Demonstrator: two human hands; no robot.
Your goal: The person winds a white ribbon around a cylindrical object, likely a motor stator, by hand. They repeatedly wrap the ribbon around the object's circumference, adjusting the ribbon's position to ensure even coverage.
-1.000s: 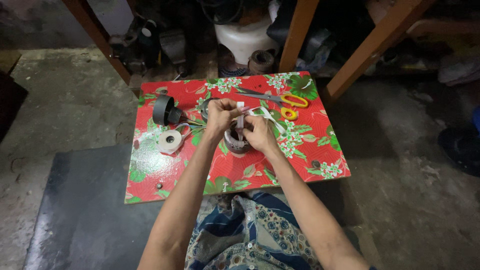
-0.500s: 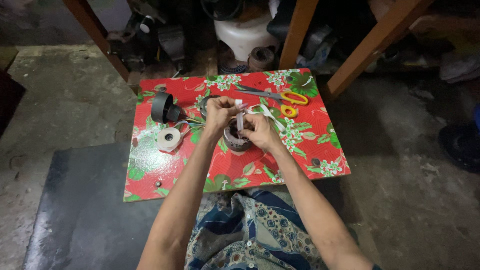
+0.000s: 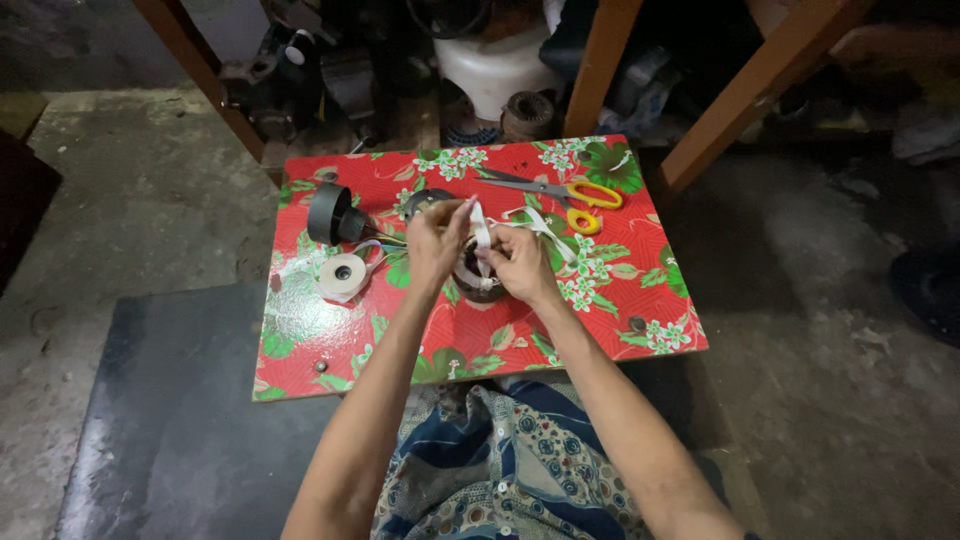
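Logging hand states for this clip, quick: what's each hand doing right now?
Left hand: closed, pinching the white tape strip above the dark round part.
Right hand: closed on the same strip and part; exact grip cannot be told.

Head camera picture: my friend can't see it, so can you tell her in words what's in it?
Two bare hands, the left hand and right hand, hold a white strip up over a dark round part on a small red flowered table. Yellow-handled scissors, a white tape roll and a black cup-shaped piece lie nearby.
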